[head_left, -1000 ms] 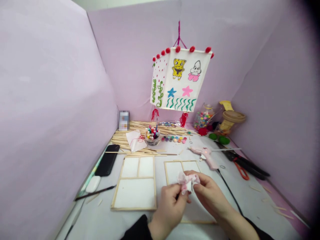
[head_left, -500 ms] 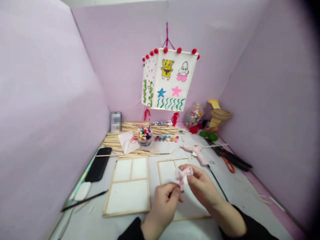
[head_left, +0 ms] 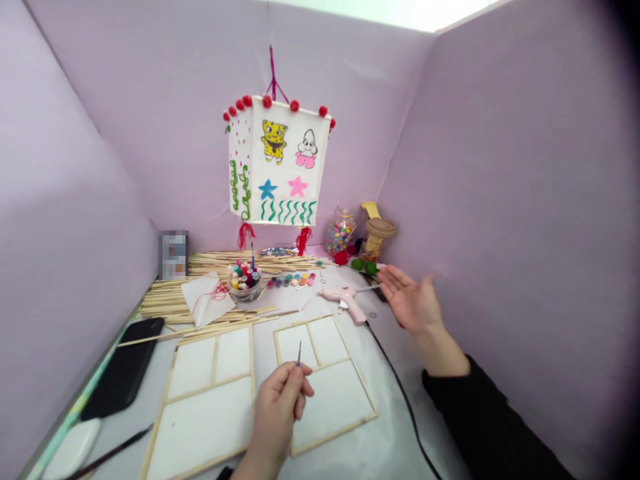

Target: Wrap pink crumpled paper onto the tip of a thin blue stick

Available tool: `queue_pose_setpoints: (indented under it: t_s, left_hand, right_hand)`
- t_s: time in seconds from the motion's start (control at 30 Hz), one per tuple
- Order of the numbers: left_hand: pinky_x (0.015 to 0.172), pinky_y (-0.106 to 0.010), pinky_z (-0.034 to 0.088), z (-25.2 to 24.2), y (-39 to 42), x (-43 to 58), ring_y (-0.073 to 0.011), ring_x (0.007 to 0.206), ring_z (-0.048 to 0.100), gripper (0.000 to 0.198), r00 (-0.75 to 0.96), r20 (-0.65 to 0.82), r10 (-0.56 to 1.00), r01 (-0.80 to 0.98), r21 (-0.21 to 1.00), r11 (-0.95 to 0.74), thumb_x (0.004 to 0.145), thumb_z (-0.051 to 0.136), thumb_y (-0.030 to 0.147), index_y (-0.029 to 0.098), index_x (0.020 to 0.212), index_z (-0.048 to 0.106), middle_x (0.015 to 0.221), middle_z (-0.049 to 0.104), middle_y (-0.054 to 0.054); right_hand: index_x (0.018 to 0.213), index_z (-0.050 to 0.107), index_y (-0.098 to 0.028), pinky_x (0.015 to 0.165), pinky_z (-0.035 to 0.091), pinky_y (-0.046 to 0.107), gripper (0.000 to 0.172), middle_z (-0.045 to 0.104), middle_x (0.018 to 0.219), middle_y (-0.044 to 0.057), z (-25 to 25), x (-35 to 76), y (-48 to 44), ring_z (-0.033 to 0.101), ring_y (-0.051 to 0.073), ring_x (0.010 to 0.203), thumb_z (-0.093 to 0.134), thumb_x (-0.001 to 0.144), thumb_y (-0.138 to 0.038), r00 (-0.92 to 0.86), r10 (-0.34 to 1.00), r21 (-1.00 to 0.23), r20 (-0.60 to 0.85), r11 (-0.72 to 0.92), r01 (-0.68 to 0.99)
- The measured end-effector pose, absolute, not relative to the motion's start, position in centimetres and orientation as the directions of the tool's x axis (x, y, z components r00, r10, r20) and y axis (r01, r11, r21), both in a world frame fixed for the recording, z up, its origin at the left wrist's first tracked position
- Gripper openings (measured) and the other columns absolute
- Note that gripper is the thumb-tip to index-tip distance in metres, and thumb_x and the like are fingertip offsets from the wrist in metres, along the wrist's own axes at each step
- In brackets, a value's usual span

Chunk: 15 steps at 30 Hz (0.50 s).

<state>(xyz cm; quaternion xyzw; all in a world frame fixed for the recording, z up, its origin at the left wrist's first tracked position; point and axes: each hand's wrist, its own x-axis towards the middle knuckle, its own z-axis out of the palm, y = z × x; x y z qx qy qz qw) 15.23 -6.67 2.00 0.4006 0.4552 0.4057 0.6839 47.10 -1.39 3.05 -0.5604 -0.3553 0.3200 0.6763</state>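
- Left hand [head_left: 277, 400] is now alone over the right frame panel [head_left: 325, 373]; fingers pinch a thin brush [head_left: 299, 353], tip pointing up and far.
- Right hand [head_left: 410, 300] has left the left hand and moved far-right; palm up, fingers spread, holding nothing.
- The pink-white crumpled wad both hands held 0.5 s ago is gone from view; I cannot tell where it went.
- The right hand hovers just right of the pink glue gun [head_left: 345, 300], not touching it. The gun's black cord [head_left: 400, 393] runs toward the near edge.
- Left frame panel [head_left: 205, 393] lies beside the right one, both flat on the surface [head_left: 390, 440].
- The camera has swung right: the paper lantern [head_left: 277, 160] now sits left of centre, and the right wall fills more of the frame.
- Far side unchanged: stick pile [head_left: 200, 293], marker cup [head_left: 244, 280], paint pots [head_left: 293, 280], bead jar [head_left: 340, 233].
- Black phone [head_left: 125, 367] lies at the near left edge.
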Motion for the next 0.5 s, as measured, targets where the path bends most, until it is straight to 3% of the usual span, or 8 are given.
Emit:
queue_pose_setpoints:
  t_s: [0.03,0.13,0.23,0.33,0.4,0.5]
  left_hand:
    - [0.042,-0.018,0.017,2.1,-6.6,15.3,-0.0009,0.039,0.033,0.050,0.251,-0.316,0.915,-0.209,0.905,0.370,0.071,0.071,0.061,0.011,0.078,0.066,0.060,0.059,0.000]
    - [0.040,-0.018,0.013,2.3,-6.6,15.6,-0.0006,0.037,0.032,0.050,0.253,-0.369,0.894,-0.260,0.864,0.431,0.067,0.074,0.060,0.011,0.077,0.066,0.059,0.060,0.001]
    - [0.039,-0.017,0.022,2.7,-6.6,15.7,-0.0029,0.037,0.041,0.047,0.267,-0.387,0.883,-0.339,0.819,0.462,0.064,0.079,0.056,0.013,0.080,0.066,0.061,0.063,0.000]
    - [0.060,-0.023,0.048,3.9,-6.4,15.3,-0.0127,0.060,0.064,0.040,0.310,-0.431,0.848,-0.515,0.673,0.531,0.059,0.087,0.041,0.017,0.081,0.065,0.076,0.072,-0.004]
    - [0.078,-0.030,0.052,4.9,-6.2,15.1,-0.0190,0.084,0.069,0.039,0.353,-0.476,0.805,-0.634,0.511,0.580,0.054,0.091,0.033,0.020,0.079,0.065,0.088,0.075,-0.005]
    - [0.081,-0.029,0.050,6.1,-6.8,15.3,-0.0180,0.095,0.067,0.037,0.397,-0.463,0.792,-0.710,0.392,0.585,0.052,0.092,0.028,0.021,0.078,0.067,0.101,0.073,-0.004]
  right_hand:
    - [0.110,0.066,-0.015,0.099,0.047,0.049,0.102,0.054,0.124,0.018,3.6,46.0,-2.0,0.048,0.036,0.120,0.027,0.076,-0.103,0.468,0.877,-0.980,0.109,0.174,-0.098]
    - [0.115,0.069,-0.018,0.106,0.042,0.045,0.090,0.049,0.133,0.013,5.6,43.1,-3.6,0.042,0.032,0.127,0.029,0.089,-0.094,0.211,0.974,-0.874,0.085,0.174,-0.454]
    - [0.117,0.071,-0.022,0.105,0.043,0.043,0.076,0.049,0.134,0.009,6.6,41.7,-4.4,0.040,0.031,0.128,0.054,0.086,-0.090,0.115,0.986,-0.839,0.123,0.165,-0.518]
    - [0.099,0.074,-0.023,0.096,0.048,0.039,0.043,0.056,0.123,0.008,6.2,40.4,-5.1,0.049,0.030,0.117,0.081,0.086,-0.064,0.136,0.958,-0.906,0.252,0.283,-0.313]
    - [0.079,0.071,-0.019,0.087,0.049,0.034,0.031,0.061,0.106,0.008,5.7,38.7,-6.0,0.057,0.026,0.101,0.081,0.092,-0.046,0.079,0.920,-0.921,0.384,0.388,-0.041]
    - [0.086,0.069,-0.019,0.079,0.047,0.030,0.026,0.060,0.097,0.007,5.4,35.0,-7.7,0.058,0.024,0.088,0.075,0.098,-0.042,-0.167,0.850,-0.827,0.500,0.525,0.201]
